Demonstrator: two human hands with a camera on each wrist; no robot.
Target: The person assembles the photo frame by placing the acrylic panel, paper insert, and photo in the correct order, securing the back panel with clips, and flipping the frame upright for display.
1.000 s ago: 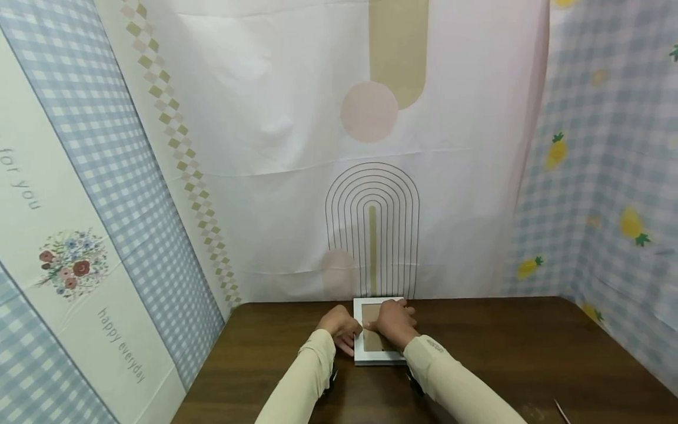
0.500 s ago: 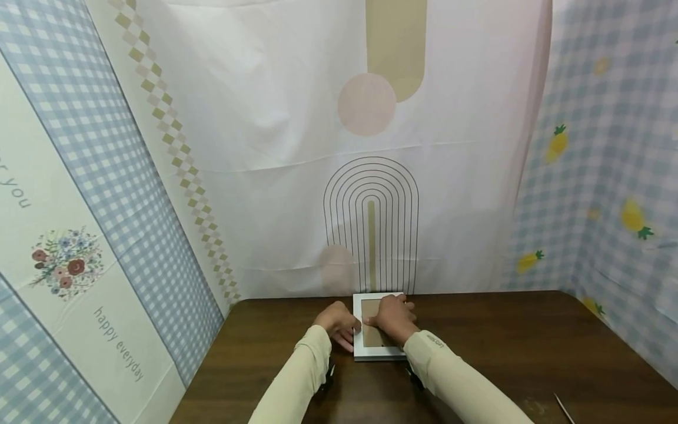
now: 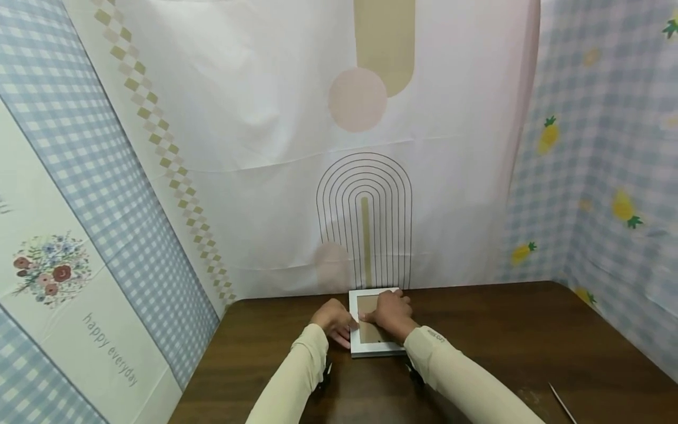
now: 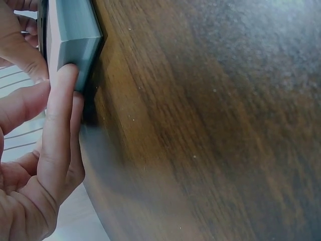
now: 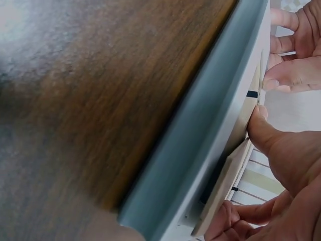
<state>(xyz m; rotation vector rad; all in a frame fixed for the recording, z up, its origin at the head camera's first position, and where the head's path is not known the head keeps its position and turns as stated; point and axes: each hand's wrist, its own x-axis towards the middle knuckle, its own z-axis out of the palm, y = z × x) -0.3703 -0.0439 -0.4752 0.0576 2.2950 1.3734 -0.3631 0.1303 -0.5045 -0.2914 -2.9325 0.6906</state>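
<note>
A white picture frame (image 3: 354, 341) lies back side up on the table, its brown backing board (image 3: 369, 333) showing. My left hand (image 3: 332, 316) grips its left edge; in the left wrist view the fingertips (image 4: 68, 75) touch the grey side while the thumb is on top. Across the right part lies my right hand (image 3: 393, 312), its thumb (image 5: 260, 120) on the backing in the right wrist view. Its other fingers curl at the far side, partly hidden. A loose-looking flap (image 5: 223, 188) of board stands tilted up there, near a small black tab (image 5: 252, 94).
The brown wooden table (image 3: 477, 335) ends at a white patterned cloth (image 3: 275, 235) just behind the frame. A thin, pointed stick-like tool (image 3: 562, 403) lies near the front right. Checked cloths (image 3: 556, 194) hang at both sides.
The head view has shifted slightly, so the frame sits a little higher and further left. Both hands keep their places on the picture frame, with no clear movement.
</note>
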